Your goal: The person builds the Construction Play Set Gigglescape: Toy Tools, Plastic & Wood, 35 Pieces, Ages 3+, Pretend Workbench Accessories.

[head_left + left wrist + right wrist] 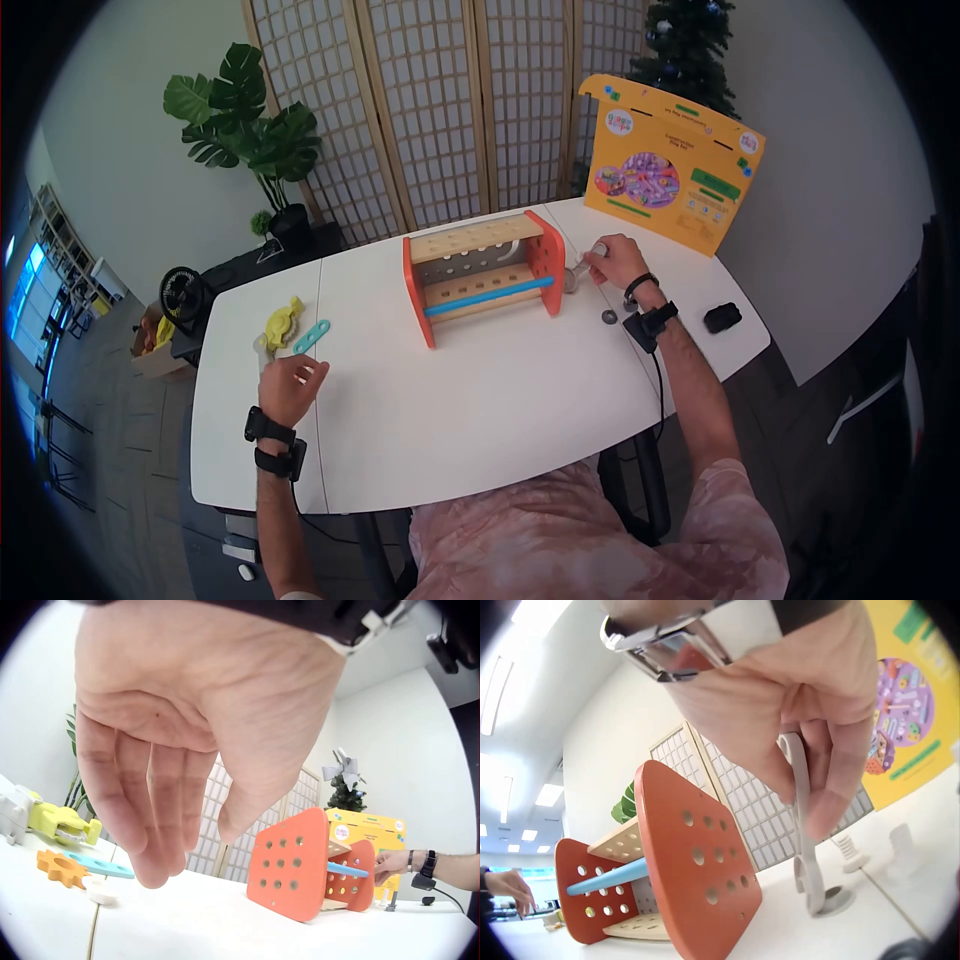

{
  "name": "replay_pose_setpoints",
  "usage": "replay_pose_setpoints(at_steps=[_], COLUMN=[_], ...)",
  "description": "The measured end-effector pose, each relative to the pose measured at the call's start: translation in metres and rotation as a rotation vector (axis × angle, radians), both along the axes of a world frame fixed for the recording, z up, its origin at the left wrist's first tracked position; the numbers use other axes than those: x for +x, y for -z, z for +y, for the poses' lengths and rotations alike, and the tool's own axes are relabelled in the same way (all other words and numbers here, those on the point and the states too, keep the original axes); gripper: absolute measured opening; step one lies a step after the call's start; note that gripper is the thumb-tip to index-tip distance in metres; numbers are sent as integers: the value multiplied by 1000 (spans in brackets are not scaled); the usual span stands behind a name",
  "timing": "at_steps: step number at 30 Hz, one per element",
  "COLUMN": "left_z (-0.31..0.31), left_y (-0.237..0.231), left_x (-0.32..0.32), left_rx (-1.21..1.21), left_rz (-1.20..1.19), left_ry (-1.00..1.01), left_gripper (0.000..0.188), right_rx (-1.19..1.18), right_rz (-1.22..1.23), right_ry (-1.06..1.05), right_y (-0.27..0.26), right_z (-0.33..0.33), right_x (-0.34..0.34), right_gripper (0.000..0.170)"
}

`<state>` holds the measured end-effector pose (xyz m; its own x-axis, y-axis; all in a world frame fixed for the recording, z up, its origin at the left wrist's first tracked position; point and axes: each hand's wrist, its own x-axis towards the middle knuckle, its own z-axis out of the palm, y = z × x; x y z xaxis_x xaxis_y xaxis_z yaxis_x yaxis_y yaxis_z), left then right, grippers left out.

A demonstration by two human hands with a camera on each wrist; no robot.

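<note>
My right hand (618,262) pinches a grey wrench-like tool (802,825) between thumb and fingers, its lower end down at the table beside the toolbox's right side. The wooden toolbox, with red end panels (697,855) and a blue bar (490,297), stands upright mid-table. My left hand (290,388) hovers over the left part of the table, fingers loosely bent and holding nothing. Near it lie a yellow-green toy piece (283,322), a teal strip with holes (312,337), an orange gear (62,869) and a small white piece (100,890).
A grey screw (849,853) stands right of the tool, with a small dark grey round piece (609,317) near the right hand. A black object (722,318) lies at the right edge. The yellow box (672,165) stands at the back right.
</note>
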<state>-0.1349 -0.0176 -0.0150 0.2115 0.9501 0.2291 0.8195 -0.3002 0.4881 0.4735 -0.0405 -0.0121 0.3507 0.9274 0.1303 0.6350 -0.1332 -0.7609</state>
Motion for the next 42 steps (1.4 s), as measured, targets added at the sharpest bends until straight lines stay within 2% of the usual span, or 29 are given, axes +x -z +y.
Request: replay_pose_setpoints(at_steps=[1, 3, 6, 11, 12, 13, 15, 18, 23, 25, 27, 30, 33, 35, 42], left_z=[-1, -1, 4, 11, 14, 18, 25, 34, 28, 28, 31, 29, 15, 3, -37], left_y=[0, -6, -1, -5, -1, 4, 14, 29, 27, 40, 38, 44, 49, 44, 37], left_x=[0, -1, -17, -54, -62, -68, -77, -79, -52, -45, -38, -33, -20, -6, 48], left_rx=[-5, -67, 49, 41, 46, 41, 44, 33, -43, 65, -7, 91, 158, 59, -28], left_rz=[1, -7, 4, 27, 25, 28, 50, 75, 56, 132, 179, 294, 244, 231, 155], left_ry=[-2, -39, -42, -158, -170, -189, -187, -130, 44, 163, 133, 126, 203, 225, 324], left_gripper=[27, 26, 25, 20, 18, 18, 15, 14, 23, 28, 25, 23, 19, 17, 27], right_rx=[-5, 67, 232, 426, 396, 386, 404, 315, 259, 247, 227, 213, 211, 222, 155], right_rz=[1, -230, -121, 388, 526, 531, 892, 1012, 974, 959, 997, 1018, 985, 837, 704], right_ry=[-2, 98, 106, 121, 150, 134, 49, -40, -112, -219, -226, -233, -275, -300, -459], right_y=[-1, -7, 2, 1, -10, -12, -13, -19, -15, -17, -29, -34, -35, -39, -32], right_z=[-4, -7, -6, -28, -40, -50, -69, -93, -106, -108, -114, -118, -126, -130, -133], right_x=[0, 0, 19, 40, 31, 28, 26, 9, -14, -21, -42, -68, -84, -101, -133], right_gripper=[21, 20, 22, 15, 15, 15, 16, 17, 27, 25, 27, 30, 32, 33, 30])
